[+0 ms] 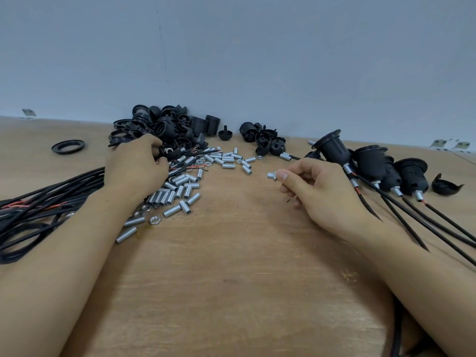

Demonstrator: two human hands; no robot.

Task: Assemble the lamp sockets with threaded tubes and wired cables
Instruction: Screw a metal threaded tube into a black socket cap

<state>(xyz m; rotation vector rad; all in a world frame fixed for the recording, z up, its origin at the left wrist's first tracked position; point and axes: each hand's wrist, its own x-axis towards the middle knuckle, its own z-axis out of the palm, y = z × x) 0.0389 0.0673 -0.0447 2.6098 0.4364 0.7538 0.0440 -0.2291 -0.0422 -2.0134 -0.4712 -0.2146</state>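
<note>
My right hand (313, 188) pinches a short silver threaded tube with a nut on it (272, 175) between thumb and forefinger, above the table's middle. My left hand (136, 167) reaches into the pile at the back left and grips a black socket base (171, 152) at the edge of the heap of black socket parts (164, 127). Several loose threaded tubes (177, 188) and nuts (154, 219) lie scattered beside it. Black cables (38, 210) with red wire ends run off to the left.
Several assembled sockets with tubes and cables (371, 166) lie at the right, cables trailing toward me. A few socket caps (268, 144) sit at the back centre, one cap (447, 186) at far right, a black ring (68, 146) at back left. The wooden table (231, 279) meets a grey wall.
</note>
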